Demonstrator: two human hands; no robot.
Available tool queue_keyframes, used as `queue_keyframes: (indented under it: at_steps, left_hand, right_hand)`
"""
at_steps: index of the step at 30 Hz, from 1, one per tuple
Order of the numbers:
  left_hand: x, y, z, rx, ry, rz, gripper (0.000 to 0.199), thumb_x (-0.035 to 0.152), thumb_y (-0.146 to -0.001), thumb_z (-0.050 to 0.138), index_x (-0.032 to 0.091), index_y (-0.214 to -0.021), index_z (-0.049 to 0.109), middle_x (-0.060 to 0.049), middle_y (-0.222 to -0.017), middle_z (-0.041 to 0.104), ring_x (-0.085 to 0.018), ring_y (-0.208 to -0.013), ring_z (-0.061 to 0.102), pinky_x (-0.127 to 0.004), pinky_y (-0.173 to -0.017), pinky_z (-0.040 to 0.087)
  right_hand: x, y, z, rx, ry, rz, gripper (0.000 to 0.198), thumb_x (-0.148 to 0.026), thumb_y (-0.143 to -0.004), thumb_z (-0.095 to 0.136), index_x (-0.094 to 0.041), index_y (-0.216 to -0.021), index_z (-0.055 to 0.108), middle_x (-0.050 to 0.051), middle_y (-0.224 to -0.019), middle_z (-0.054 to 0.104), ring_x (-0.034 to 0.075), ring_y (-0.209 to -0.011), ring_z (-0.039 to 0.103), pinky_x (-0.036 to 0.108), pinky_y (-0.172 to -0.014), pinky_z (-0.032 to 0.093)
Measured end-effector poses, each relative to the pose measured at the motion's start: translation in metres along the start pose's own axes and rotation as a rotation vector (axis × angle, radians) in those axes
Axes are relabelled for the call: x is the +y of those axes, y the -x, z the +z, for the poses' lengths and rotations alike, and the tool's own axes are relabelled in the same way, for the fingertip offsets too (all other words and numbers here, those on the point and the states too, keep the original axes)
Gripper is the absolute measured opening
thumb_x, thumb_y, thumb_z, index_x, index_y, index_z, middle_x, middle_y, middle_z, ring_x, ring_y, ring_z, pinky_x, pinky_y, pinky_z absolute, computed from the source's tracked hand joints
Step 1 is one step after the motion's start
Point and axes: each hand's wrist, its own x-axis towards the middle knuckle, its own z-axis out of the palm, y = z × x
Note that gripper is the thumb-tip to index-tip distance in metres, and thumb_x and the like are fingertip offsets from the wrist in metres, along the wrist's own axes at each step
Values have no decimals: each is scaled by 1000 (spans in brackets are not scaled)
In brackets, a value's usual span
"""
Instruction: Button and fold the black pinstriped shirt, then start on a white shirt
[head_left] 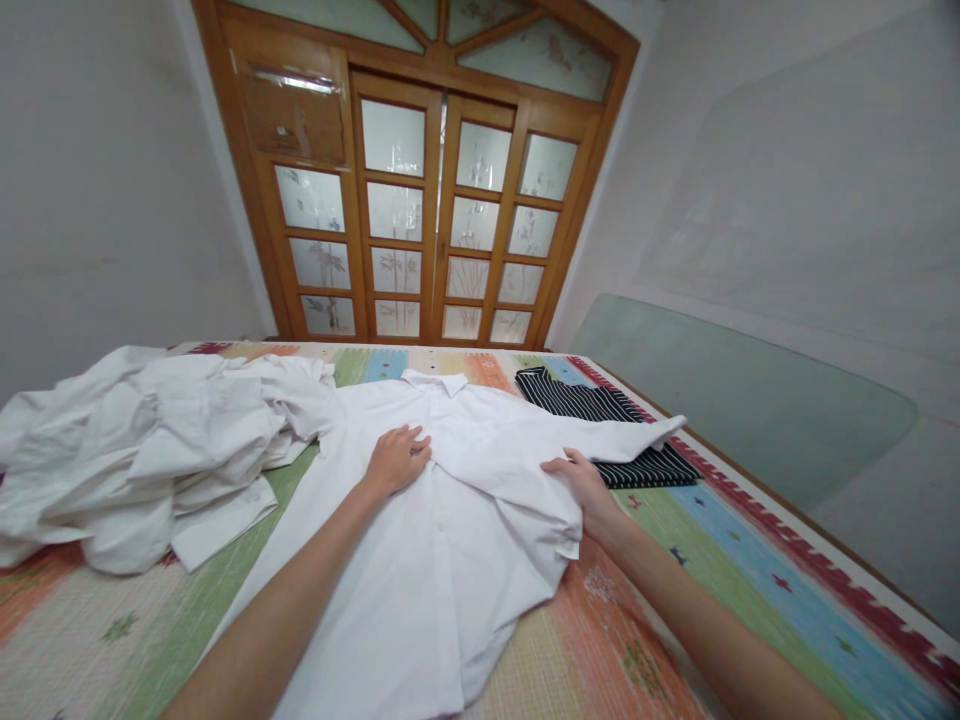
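Fingers [409, 441] of the left hand [396, 467], slightly bent, rest on the front of a white shirt [409, 590]; those of the right hand [591, 497] touch its side below a sleeve [626, 438]. I cannot tell whether either hand grips cloth. The shirt lies spread at centre on a multicoloured patterned cover [716, 540]. Heaped white clothing [161, 445] sits left; a black striped garment [577, 397] lies right, partly under the sleeve. Beyond are wooden doors [435, 240].

Home room, seemingly — patterned mat [750, 545], clothes [442, 550], wooden doors [430, 240] with decorated panes [394, 212].
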Motion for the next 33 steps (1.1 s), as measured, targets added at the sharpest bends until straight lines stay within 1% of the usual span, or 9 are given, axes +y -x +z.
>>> queue_keyframes:
  at_steps: [4,6,8,10,13,16,21,29,33]
  left_hand:
    - [1,1,-1,0,0,4,37,35,-91,47,25,-119,69,-2,-136,59,-26,-131,49,-40,-111,35]
    - [2,1,-2,1,9,5,38,36,-93,44,24,-117,71,-3,-136,60,-26,-131,49,-40,-111,35]
    - [3,2,-3,3,26,-1,42,39,-96,38,23,-113,73,-3,-135,60,-26,-131,49,-40,-112,34]
    - [4,2,-3,11,45,-10,46,41,-97,34,22,-109,74,-3,-135,60,-26,-132,48,-40,-112,34]
    - [4,3,-3,11,53,0,47,41,-98,32,22,-108,74,-4,-136,59,-26,-132,48,-41,-112,33]
    - [3,3,-3,6,50,10,44,41,-97,35,24,-108,74,-4,-136,59,-27,-132,48,-42,-111,34]
    - [2,2,-3,1,28,12,37,37,-91,46,25,-116,70,-4,-137,59,-26,-132,49,-41,-111,34]
    - [3,3,-4,0,46,12,49,42,-97,30,22,-111,73,-4,-138,58,-26,-133,47,-42,-112,33]
    - [2,3,-2,6,55,23,50,42,-98,29,22,-110,73,-4,-138,58,-25,-134,46,-41,-113,33]
  right_hand:
    - [-8,24,-3,-33,348,-660,36,-17,-68,66,-21,-104,65,6,-105,72,23,-93,68,33,-81,54]
    - [-12,46,-1,-287,573,-924,36,-12,-74,60,-23,-107,69,6,-107,72,21,-101,67,34,-90,52]
    - [-18,71,2,-679,727,-1034,42,-6,-79,54,-24,-113,69,6,-113,71,19,-107,65,31,-94,50]
    - [-26,91,3,-1018,810,-931,46,-9,-83,55,-25,-125,64,7,-127,65,18,-114,62,29,-97,49]
    - [-35,100,-5,-1196,772,-705,45,-24,-81,67,-26,-127,63,9,-131,62,21,-116,61,32,-97,49]
    - [-35,90,-24,-1052,745,-631,46,-25,-80,67,-23,-126,62,11,-124,65,23,-112,62,37,-97,49]
    - [-18,72,-51,-783,886,-727,47,-18,-73,68,-21,-119,62,12,-120,60,26,-112,55,43,-100,43]
    - [8,75,-54,-824,821,-574,9,-22,-77,67,-20,-86,64,3,-89,62,18,-84,57,31,-79,49]
    - [7,73,-52,-818,720,-479,17,-25,-81,64,-20,-98,63,6,-102,62,18,-87,58,29,-77,48]
